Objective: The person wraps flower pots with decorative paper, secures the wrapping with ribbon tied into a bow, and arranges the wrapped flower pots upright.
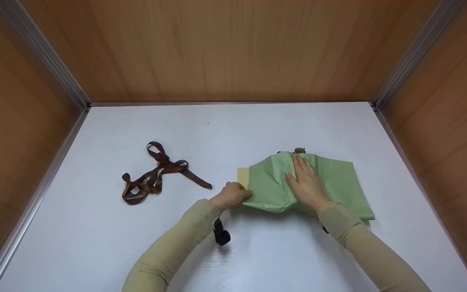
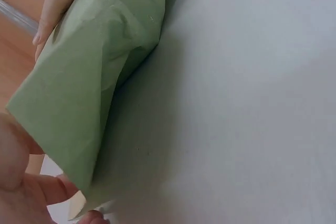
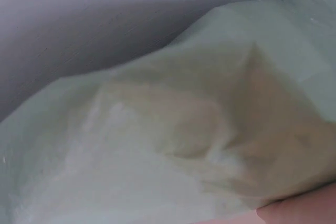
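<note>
A creased sheet of green paper (image 1: 266,182) bulges over something hidden beneath, lying right of centre in the head view. At its left end a pale yellow strip (image 1: 243,175) shows. My left hand (image 1: 232,195) pinches the paper's left end by this strip; in the left wrist view its fingers (image 2: 50,187) are around the paper's pointed corner. My right hand (image 1: 308,186) lies on the paper's middle with its fingers straight, pressing the bulge. A small brown piece (image 1: 299,150) pokes out past the paper's far edge.
A tangled brown ribbon (image 1: 152,174) with loops lies on the white table (image 1: 136,239), left of my left hand. Wooden panels (image 1: 233,52) in metal framing stand at the back and both sides. A black strap end (image 1: 221,234) hangs by my left wrist.
</note>
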Demonstrator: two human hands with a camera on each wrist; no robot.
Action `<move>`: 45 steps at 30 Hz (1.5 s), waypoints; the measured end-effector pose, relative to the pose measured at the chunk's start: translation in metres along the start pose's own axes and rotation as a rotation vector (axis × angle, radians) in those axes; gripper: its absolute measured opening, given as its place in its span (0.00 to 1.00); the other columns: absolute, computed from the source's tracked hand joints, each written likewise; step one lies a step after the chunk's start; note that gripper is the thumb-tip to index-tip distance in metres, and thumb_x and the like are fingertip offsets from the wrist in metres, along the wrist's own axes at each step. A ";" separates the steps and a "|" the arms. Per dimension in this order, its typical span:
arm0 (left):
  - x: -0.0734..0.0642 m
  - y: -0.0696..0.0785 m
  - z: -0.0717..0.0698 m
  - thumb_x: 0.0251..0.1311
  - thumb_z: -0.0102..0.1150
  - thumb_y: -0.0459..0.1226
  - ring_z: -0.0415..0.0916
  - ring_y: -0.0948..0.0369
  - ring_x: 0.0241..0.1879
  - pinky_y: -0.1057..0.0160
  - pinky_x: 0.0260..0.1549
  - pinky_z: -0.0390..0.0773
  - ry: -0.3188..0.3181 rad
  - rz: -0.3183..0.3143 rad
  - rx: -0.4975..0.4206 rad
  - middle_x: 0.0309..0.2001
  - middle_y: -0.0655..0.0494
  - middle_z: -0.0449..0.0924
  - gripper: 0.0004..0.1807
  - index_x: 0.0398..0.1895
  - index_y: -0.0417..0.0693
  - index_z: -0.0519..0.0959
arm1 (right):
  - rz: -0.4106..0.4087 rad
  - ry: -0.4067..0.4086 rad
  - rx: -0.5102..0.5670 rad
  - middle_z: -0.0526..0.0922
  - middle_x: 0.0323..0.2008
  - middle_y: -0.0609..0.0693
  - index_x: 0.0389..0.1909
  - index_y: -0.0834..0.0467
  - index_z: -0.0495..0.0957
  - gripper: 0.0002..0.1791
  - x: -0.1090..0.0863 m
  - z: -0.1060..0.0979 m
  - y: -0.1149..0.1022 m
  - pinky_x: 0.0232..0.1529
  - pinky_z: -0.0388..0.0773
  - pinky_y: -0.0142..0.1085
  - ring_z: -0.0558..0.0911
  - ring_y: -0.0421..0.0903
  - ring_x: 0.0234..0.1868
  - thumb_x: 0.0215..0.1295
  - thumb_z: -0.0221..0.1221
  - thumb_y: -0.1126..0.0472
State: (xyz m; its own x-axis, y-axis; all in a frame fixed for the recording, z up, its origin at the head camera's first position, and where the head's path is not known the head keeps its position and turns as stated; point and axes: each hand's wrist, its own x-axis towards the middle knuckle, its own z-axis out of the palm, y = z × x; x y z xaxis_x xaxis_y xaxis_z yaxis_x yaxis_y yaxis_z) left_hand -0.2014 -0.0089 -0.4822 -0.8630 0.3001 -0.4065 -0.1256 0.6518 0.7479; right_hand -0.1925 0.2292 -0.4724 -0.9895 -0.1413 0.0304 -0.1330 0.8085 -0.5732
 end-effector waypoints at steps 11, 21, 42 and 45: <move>-0.006 -0.015 -0.002 0.62 0.53 0.35 0.60 0.64 0.21 0.68 0.22 0.62 -0.075 0.085 -0.143 0.20 0.60 0.64 0.15 0.17 0.50 0.66 | 0.000 0.002 0.002 0.48 0.73 0.65 0.71 0.70 0.45 0.35 0.003 0.001 0.000 0.72 0.42 0.53 0.44 0.62 0.74 0.74 0.42 0.52; -0.014 -0.020 -0.008 0.65 0.53 0.37 0.59 0.63 0.22 0.66 0.24 0.61 -0.143 0.085 -0.158 0.20 0.60 0.63 0.16 0.18 0.50 0.66 | -0.024 -0.007 -0.011 0.48 0.72 0.65 0.71 0.70 0.46 0.34 0.002 -0.001 0.001 0.71 0.42 0.53 0.45 0.63 0.73 0.74 0.43 0.55; -0.001 -0.005 0.000 0.66 0.52 0.47 0.76 0.65 0.33 0.66 0.46 0.73 -0.103 -0.024 -0.435 0.31 0.58 0.80 0.21 0.44 0.36 0.78 | -0.060 0.002 -0.033 0.49 0.72 0.67 0.70 0.67 0.52 0.34 0.000 -0.001 0.000 0.70 0.41 0.58 0.45 0.66 0.72 0.71 0.45 0.53; 0.000 -0.001 0.002 0.67 0.51 0.44 0.76 0.65 0.34 0.64 0.46 0.75 -0.098 -0.037 -0.426 0.34 0.56 0.81 0.20 0.46 0.35 0.77 | -0.050 -0.015 -0.041 0.48 0.72 0.67 0.71 0.67 0.51 0.33 0.000 -0.002 0.000 0.70 0.40 0.59 0.44 0.66 0.72 0.71 0.45 0.54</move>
State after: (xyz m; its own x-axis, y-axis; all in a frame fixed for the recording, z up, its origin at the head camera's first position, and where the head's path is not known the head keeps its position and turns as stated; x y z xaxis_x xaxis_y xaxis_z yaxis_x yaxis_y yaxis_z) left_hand -0.2002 -0.0082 -0.4841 -0.8062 0.3600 -0.4695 -0.3638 0.3240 0.8733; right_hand -0.1928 0.2300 -0.4709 -0.9806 -0.1906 0.0462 -0.1853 0.8229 -0.5372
